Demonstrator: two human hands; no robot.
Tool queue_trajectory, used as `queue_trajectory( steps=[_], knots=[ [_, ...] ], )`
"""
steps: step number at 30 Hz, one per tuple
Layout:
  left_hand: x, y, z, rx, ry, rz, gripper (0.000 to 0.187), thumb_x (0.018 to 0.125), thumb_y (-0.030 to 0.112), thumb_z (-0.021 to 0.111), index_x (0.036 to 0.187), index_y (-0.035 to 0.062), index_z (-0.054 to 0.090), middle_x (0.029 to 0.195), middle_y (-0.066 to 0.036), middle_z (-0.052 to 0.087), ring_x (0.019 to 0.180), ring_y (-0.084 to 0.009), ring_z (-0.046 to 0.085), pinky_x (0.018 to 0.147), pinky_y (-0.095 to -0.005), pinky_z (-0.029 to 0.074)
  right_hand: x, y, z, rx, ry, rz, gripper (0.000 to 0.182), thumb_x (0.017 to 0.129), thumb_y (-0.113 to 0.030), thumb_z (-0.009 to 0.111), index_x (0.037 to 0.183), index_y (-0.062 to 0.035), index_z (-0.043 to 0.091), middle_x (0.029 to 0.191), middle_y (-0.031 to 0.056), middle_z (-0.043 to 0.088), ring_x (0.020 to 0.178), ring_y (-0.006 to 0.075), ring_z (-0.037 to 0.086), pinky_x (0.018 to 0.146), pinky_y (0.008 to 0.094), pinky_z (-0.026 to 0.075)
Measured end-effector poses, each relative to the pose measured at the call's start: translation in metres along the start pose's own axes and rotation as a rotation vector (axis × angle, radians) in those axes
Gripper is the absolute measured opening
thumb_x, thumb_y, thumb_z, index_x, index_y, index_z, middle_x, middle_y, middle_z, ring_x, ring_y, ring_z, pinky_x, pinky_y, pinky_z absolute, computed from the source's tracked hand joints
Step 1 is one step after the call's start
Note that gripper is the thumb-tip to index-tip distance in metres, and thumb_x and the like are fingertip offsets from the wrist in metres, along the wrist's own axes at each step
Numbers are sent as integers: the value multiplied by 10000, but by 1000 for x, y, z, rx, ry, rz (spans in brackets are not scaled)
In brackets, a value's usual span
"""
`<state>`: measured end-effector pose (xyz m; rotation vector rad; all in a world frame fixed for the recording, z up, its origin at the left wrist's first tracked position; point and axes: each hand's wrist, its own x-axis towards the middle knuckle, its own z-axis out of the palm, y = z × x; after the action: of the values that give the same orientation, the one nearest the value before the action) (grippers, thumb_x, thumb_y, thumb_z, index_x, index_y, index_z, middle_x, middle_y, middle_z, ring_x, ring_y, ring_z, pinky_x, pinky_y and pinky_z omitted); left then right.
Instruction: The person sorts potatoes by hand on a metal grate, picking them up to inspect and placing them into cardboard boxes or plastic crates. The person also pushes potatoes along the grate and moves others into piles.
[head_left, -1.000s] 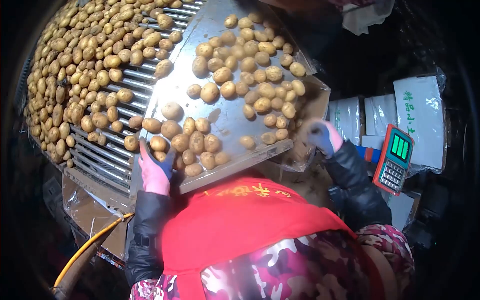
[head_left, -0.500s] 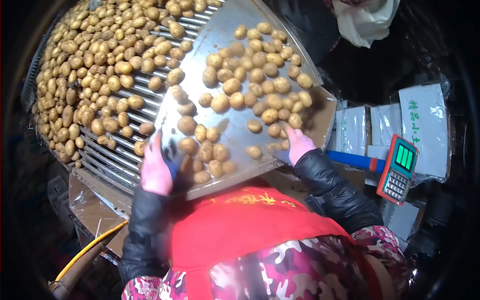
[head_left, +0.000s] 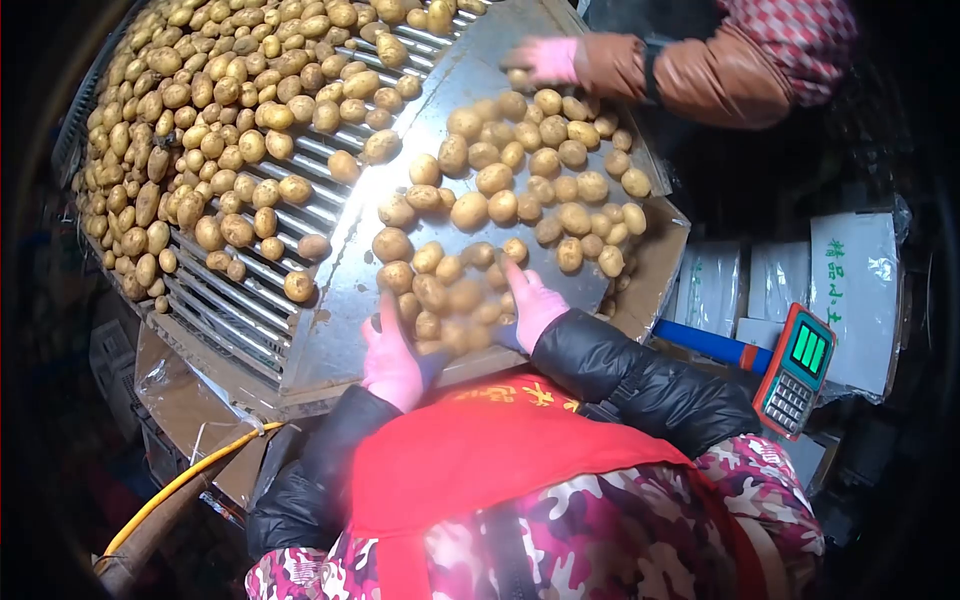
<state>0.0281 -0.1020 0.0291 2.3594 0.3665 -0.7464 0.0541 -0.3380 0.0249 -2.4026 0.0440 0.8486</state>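
Bar grate: the slatted bars [head_left: 235, 322] adjoin the worktop [head_left: 335, 350] at left, a potato heap [head_left: 210, 90] covering their far part.
Right side: a cardboard box [head_left: 655, 265] at the worktop's edge, then white packs [head_left: 850, 300] and a scale display [head_left: 797, 372].
In the way: loose potatoes [head_left: 500, 178] crowd the far side; beyond them, a co-worker's hand [head_left: 550, 62] touches one potato.
Gathered potatoes [head_left: 430, 292]: on the worktop's near part, between the hands—long axes mixed, the blurred ones unreadable.
Left hand [head_left: 395, 355]: open, cupped against the cluster's left.
Right hand [head_left: 537, 306]: open, cupped at its right.
Since half a second ago: right hand has moved left, closing the gap; the co-worker's arm [head_left: 700, 80] has appeared.
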Motion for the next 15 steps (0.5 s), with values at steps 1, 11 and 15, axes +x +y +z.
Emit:
queue_trajectory(
  steps=[1, 11, 15],
  knots=[
    [1, 3, 2, -31, 22, -11, 1242, 713, 312, 922, 1653, 161, 126, 1448, -300, 381, 1265, -483, 562, 1064, -515, 503, 4, 2, 5, 47, 20, -28, 997, 849, -214, 791, 1651, -126, 204, 1474, 263, 497, 1235, 450, 604, 1046, 468, 513],
    [132, 39, -14, -633, 303, 256, 1049, 853, 263, 838, 1628, -19, 190, 1480, -263, 499, 1151, -323, 631, 988, -375, 529, 111, -32, 0, 1004, 151, -81, 976, 865, -183, 820, 1649, -132, 240, 1295, 133, 619, 1057, 219, 632, 871, 339, 550],
    [114, 64, -56, -766, 303, 249, 822, 910, 265, 796, 1583, 60, 371, 1341, -230, 616, 989, -229, 679, 759, -347, 585, 90, -21, -67, 1158, 228, -208, 684, 960, -143, 715, 1553, -57, 386, 1143, 66, 656, 802, 119, 624, 648, 260, 527]
  ],
)
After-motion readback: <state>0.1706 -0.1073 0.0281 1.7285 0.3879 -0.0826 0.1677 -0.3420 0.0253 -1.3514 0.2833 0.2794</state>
